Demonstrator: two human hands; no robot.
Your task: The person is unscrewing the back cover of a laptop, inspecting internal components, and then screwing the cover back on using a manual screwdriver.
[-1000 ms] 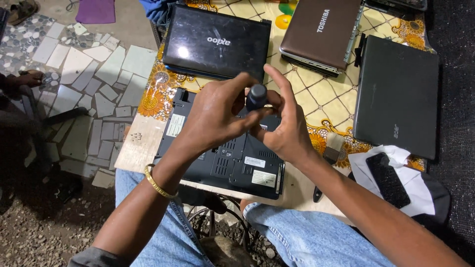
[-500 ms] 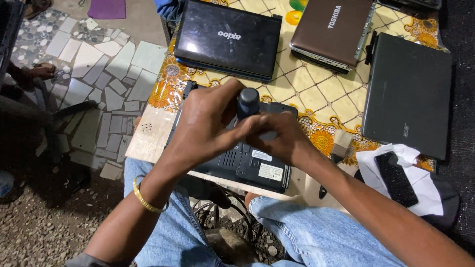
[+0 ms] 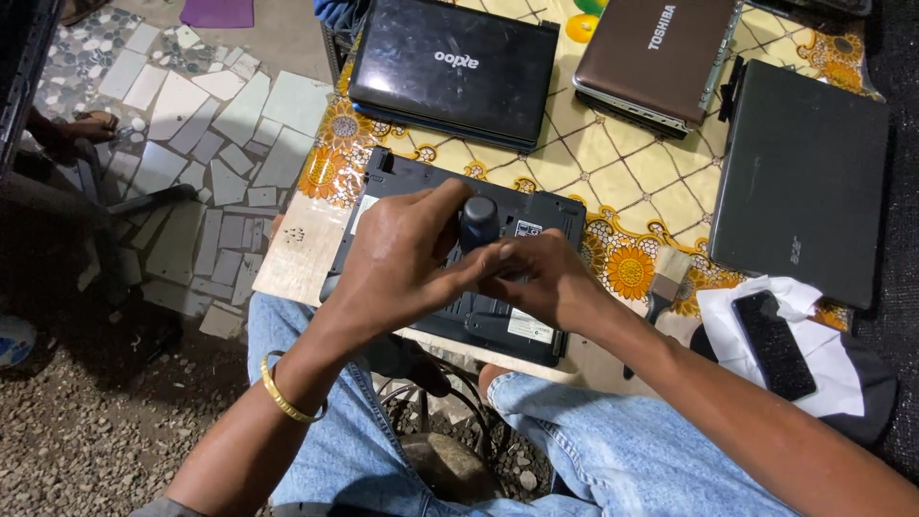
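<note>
The upturned black laptop near the table's front edge bears three stickers: a pale rectangular label at its far left corner, a small white label by the far edge, and a white rectangular label near its front right. A dark phone screen lies face up on white paper to the right.

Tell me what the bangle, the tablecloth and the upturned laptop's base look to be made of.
Bangle: probably metal, gold-coloured, with a slight shine along its thin band.
Tablecloth: likely plastic-coated or vinyl; it lies smooth with a printed sunflower and lattice pattern, though cloth cannot be ruled out.
Laptop base: matt black plastic, moulded, with stickers on it.
</note>
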